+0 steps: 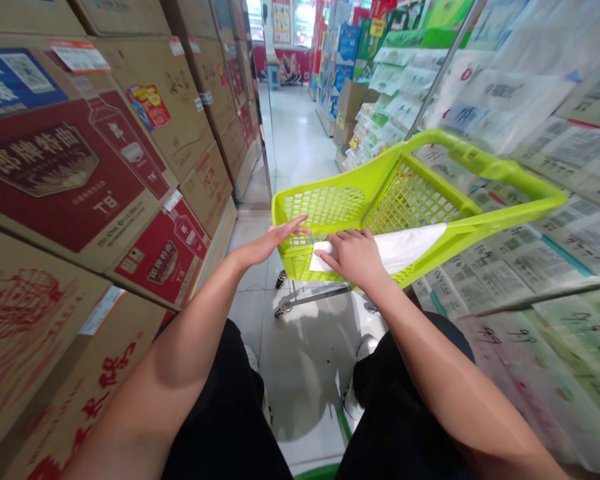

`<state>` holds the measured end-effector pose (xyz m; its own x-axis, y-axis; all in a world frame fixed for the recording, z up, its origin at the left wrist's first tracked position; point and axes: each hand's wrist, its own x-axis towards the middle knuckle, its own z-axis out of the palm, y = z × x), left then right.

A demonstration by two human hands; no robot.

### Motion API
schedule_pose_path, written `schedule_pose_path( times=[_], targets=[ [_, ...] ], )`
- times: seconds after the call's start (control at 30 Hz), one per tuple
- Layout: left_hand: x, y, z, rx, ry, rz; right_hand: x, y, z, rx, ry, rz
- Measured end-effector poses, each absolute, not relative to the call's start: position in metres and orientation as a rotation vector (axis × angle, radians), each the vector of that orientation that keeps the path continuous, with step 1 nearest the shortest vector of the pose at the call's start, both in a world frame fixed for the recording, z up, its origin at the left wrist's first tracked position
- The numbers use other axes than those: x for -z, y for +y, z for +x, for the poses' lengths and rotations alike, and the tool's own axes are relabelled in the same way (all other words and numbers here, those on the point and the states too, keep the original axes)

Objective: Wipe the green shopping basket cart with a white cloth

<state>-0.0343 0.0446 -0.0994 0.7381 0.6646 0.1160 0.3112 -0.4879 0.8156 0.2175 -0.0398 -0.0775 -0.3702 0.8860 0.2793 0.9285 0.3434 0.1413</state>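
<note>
A lime-green shopping cart [325, 185] with pierced plastic walls stands before me, its handle toward the right. Over its near side rim hangs a white cloth [410, 248]. My right hand [354, 257] is closed over the cloth at the rim, the thumb on the near side and the fingertips over the inside edge. At the cart's left end is my left hand [283, 237], its fingers stretched out over the corner of the basket. It holds nothing, and whether it touches the rim I cannot tell.
Stacked cardboard cartons [65, 167] wall the left side. On the right, piles of wrapped paper packs [505, 267] rise close behind the cart. A tiled aisle [300, 133] runs ahead to a stool [273, 73]. Below me shows a green edge [317, 472] between my legs.
</note>
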Motion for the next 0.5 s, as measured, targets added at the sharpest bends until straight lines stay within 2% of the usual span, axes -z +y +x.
schedule_pose_path(
  times=[0.27,0.5],
  targets=[
    [0.102,0.042,-0.029,-0.570,0.738,1.953,0.094,-0.034,0.169,0.375,-2.493,-1.537],
    [0.094,0.045,-0.024,-0.408,1.039,2.383,0.087,-0.032,0.190,0.369,-2.469,-1.567]
  ],
)
